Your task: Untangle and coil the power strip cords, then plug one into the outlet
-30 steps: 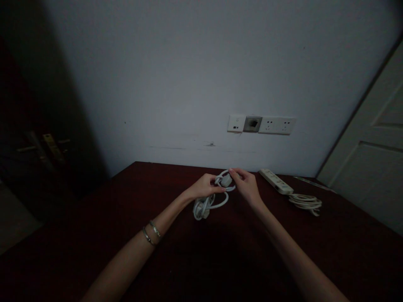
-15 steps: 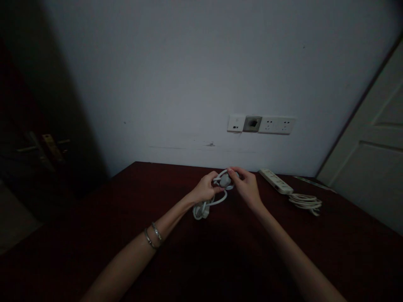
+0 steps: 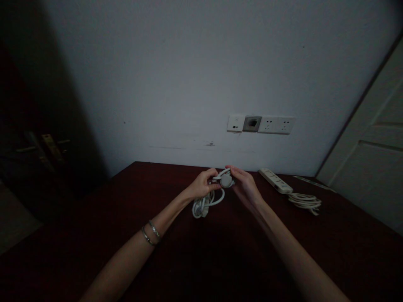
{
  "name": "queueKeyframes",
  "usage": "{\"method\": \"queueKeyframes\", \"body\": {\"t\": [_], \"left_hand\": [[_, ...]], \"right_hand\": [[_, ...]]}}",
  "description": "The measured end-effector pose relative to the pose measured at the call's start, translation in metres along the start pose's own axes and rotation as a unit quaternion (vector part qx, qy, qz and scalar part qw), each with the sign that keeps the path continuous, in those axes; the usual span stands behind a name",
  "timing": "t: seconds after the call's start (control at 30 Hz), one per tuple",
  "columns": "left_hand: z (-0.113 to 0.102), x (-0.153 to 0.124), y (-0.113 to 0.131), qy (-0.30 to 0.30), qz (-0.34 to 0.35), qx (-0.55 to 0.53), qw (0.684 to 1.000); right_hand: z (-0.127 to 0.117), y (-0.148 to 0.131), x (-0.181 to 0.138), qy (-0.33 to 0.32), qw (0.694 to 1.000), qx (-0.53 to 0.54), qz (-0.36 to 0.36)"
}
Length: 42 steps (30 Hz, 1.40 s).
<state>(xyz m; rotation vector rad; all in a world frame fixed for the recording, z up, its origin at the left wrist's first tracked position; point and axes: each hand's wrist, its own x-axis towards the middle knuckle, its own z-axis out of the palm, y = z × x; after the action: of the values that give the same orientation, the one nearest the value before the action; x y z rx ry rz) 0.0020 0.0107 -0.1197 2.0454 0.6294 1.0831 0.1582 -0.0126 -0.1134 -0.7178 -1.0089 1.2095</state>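
A white power cord (image 3: 218,201) loops between my two hands, above the dark red table. My left hand (image 3: 203,184) is closed around the cord's loops, thumb toward the right. A round whitish plug (image 3: 226,180) at the cord's end lies between the hands. My right hand (image 3: 245,183) is closed on the cord at the plug's right side, its fingertips at the top of the loop. Below my left hand hangs or rests a bundle (image 3: 200,207) of the same white cord with a pale piece in it; I cannot tell what that piece is.
A white power strip (image 3: 275,181) lies at the table's back right, its coiled cord (image 3: 305,202) beside it. Wall sockets (image 3: 273,124) sit above the dark red table (image 3: 119,197). White door (image 3: 378,142) at right; dark door with a handle (image 3: 52,147) at left.
My right hand has turned and drawn slightly back around the cord, leaving the plug's round face more visible. My left hand has shifted slightly left, still gripping the loops.
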Motion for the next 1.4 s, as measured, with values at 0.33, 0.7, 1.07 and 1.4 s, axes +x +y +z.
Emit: {"method": "queueKeyframes", "body": {"t": [0.33, 0.7, 1.07, 1.4], "left_hand": [[-0.005, -0.001, 0.014, 0.012, 0.036, 0.253, 0.967], [-0.002, -0.003, 0.015, -0.040, 0.078, 0.202, 0.975], [-0.015, 0.000, 0.005, -0.104, -0.031, -0.057, 0.992], [-0.021, 0.001, -0.016, -0.014, -0.162, -0.211, 0.964]], "right_hand": [[-0.009, 0.005, 0.006, 0.003, 0.980, -0.177, -0.088], [-0.014, 0.001, 0.006, -0.033, 0.928, -0.310, -0.204], [-0.008, 0.000, 0.003, -0.110, 0.987, -0.040, 0.109], [-0.018, -0.012, 0.003, -0.104, 0.877, -0.393, -0.258]]}}
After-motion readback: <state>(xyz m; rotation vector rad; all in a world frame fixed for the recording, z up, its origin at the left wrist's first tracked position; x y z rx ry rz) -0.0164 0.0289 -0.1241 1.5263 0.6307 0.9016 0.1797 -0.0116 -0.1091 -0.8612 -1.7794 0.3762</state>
